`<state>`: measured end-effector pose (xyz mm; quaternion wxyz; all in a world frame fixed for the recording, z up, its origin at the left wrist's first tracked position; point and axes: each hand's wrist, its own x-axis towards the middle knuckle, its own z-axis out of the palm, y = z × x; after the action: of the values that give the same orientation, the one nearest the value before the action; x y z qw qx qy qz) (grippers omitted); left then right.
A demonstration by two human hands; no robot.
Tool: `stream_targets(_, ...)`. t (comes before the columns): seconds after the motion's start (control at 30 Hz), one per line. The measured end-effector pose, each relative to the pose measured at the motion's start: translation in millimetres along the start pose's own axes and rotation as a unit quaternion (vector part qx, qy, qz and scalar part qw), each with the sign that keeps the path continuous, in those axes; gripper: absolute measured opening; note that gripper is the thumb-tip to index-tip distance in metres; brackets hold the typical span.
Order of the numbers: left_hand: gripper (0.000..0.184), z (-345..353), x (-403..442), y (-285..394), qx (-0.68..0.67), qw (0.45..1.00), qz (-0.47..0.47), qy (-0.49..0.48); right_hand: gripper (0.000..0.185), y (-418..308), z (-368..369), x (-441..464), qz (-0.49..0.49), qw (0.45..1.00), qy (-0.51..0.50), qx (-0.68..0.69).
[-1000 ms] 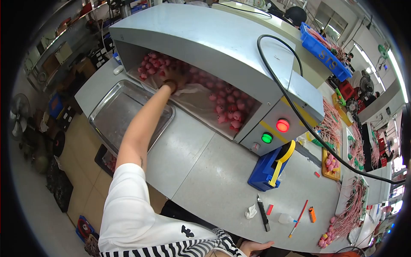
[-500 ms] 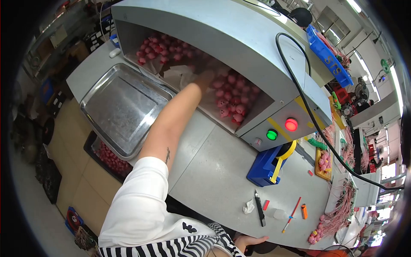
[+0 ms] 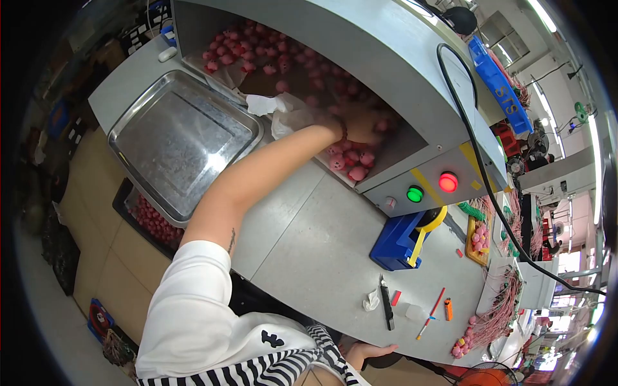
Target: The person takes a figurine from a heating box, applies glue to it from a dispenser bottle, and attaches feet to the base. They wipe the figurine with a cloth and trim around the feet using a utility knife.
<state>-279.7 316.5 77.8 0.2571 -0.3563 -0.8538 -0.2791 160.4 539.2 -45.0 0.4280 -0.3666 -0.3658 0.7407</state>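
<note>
My left hand (image 3: 362,123) reaches deep into the grey metal cabinet (image 3: 405,112), at its right side, among small round pink pieces (image 3: 351,159), some with dark dots like faces. Dim light and blur hide its fingers, so I cannot tell if it grips any. Crumpled white paper (image 3: 267,104) lies at the cabinet's opening, left of my wrist. More pink pieces (image 3: 248,48) spread across the inner left and back. My right hand (image 3: 365,351) rests at the table's front edge, fingers stretched out, with nothing visible in it.
A metal tray (image 3: 187,138) lies left of the cabinet, above a dark bin (image 3: 154,222) of pink pieces. On the table (image 3: 309,257) are a blue tape dispenser (image 3: 394,243), a black cutter knife (image 3: 386,302), an orange lighter (image 3: 449,309) and a brush (image 3: 431,314). A black cable (image 3: 479,167) hangs in front.
My left hand has moved right inside the cabinet, onto the right-hand pile. More pink pieces show in the middle and back. The view has shifted slightly; my right hand stays at the table edge.
</note>
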Motion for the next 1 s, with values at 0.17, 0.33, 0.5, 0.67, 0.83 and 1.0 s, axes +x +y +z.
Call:
stream_targets(0.17,0.03,3.7,-0.4,-15.6,-0.024,0.988,-0.114,-0.102,0.073,0.0,-1.2,-1.7,0.001,1.0,-0.014,0.013)
stream_targets(0.33,0.052,7.0,0.3,-21.9,-0.205,0.953,-0.157,0.161,0.073,8.3,-9.1,8.1,-0.018,0.999,-0.032,0.019)
stream_targets(0.5,0.04,-20.2,-14.0,-3.1,-0.244,0.921,-0.169,0.252,0.065,7.4,-16.0,12.7,-0.076,0.996,-0.041,-0.012)
stream_targets(0.67,0.025,-85.9,-90.8,60.3,-0.629,0.68,-0.358,0.121,0.051,-0.2,-7.9,4.6,-0.112,0.993,-0.008,0.018)
stream_targets(0.83,0.034,-111.5,-196.0,134.8,-0.721,0.594,-0.356,0.037,0.054,-1.3,-6.8,-0.1,-0.135,0.99,-0.026,0.016)
stream_targets(1.0,0.041,-125.2,-235.0,193.4,-0.792,0.5,-0.342,-0.071,0.053,-7.1,-7.5,-5.1,-0.132,0.99,0.032,-0.027)
